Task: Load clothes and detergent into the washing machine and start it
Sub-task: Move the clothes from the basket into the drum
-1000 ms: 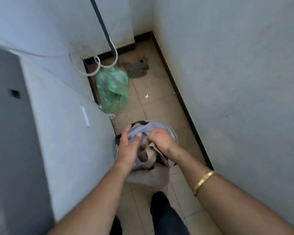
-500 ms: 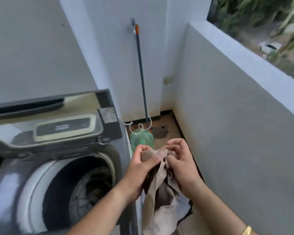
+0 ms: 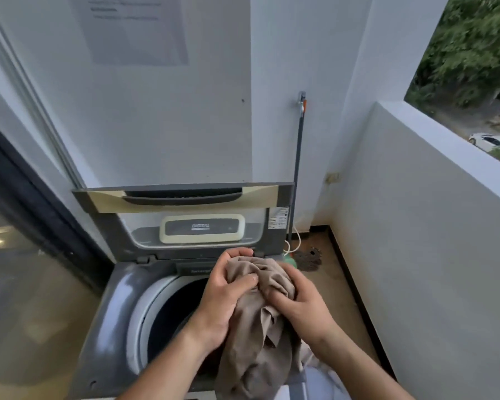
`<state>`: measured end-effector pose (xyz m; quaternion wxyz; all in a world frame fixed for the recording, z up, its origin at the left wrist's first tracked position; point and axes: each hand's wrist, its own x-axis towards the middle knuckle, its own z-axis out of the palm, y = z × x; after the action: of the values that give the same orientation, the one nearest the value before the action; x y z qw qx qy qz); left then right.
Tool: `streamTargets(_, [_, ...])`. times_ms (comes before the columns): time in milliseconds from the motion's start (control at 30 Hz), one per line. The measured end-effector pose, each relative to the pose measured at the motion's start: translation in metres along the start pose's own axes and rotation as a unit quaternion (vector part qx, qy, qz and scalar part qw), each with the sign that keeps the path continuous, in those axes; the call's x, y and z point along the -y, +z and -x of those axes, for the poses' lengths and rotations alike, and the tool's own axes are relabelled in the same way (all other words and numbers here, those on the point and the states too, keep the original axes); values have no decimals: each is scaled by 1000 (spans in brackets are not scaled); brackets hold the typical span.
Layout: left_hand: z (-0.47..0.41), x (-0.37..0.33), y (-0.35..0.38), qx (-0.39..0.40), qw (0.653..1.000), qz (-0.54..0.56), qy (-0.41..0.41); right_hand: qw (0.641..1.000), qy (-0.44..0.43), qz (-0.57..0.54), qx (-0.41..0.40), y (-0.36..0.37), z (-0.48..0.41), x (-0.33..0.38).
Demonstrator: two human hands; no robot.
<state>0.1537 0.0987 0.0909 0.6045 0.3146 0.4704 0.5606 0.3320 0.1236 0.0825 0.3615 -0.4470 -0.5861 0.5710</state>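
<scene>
A big white wall (image 3: 162, 116) stood at the back, and a low white side wall (image 3: 433, 241) ran along the right. Below sat the dark grey top-loading washing machine (image 3: 113, 313) with its lid (image 3: 185, 197) standing straight up and its round tub (image 3: 168, 310) open and dark inside. A crumpled light brown cloth (image 3: 257, 336) hung over the right side of the tub opening, just above the machine's rim. The left hand (image 3: 224, 295) was wrapped around the left side of the cloth, thumb pressed on the front. The right hand (image 3: 303, 304) squeezed the cloth from the right side. A thin grey pole with an orange tip (image 3: 298, 157) leaned in the corner.
</scene>
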Motion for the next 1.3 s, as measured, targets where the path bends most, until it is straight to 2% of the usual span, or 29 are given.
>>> streamTargets(100, [8,-8,-36,80,993,-66,-57,994,-6,-91,-60,25,-17,10])
streamTargets(200, [20,-9,-58,151,978,-35,-142,975,19,-214,-61,51,-31,18])
streamTargets(233, [23,-9,-60,148,978,-25,-142,967,26,-246,-60,59,-34,19])
streamTargets(300, [22,-8,-62,68,990,-38,-114,960,15,-275,-56,71,-41,19])
streamTargets(367, [16,-9,-63,-16,997,-17,-73,973,-34,-224,-50,75,-45,17])
streamTargets(433, [9,-12,-69,-42,998,41,-35,987,-58,-152,-14,76,-46,12])
streamTargets(500, [5,-17,-80,-80,992,99,-19,988,-25,-150,37,76,-45,6])
streamTargets(533, [5,-18,-85,-96,988,119,-21,979,-2,-189,70,78,-43,5])
streamTargets(633, [6,-15,-96,-78,991,106,-33,949,40,-288,124,97,-40,4])
streamTargets(700, [9,-8,-104,-26,996,84,-22,949,52,-293,102,112,-38,2])
streamTargets(800, [11,-4,-121,28,992,121,-8,944,61,-313,83,115,-43,-11])
streamTargets(833, [11,-7,-129,38,993,113,-7,945,66,-308,86,112,-45,-13])
streamTargets(967, [8,-14,-152,54,998,-29,14,952,67,-281,101,113,-55,-19])
streamTargets(1067, [4,-2,-158,83,992,97,-12,954,66,-282,81,126,-61,-32])
streamTargets(1133, [-1,1,-163,87,978,186,-33,968,40,-240,66,133,-67,-40])
streamTargets(1167, [-3,3,-167,73,977,195,-44,981,18,-185,63,136,-69,-43])
streamTargets(1233, [-7,7,-169,5,991,124,-55,996,-36,-29,75,138,-72,-47])
streamTargets(1300, [-11,20,-172,-84,994,54,-46,991,-24,26,128,137,-76,-52])
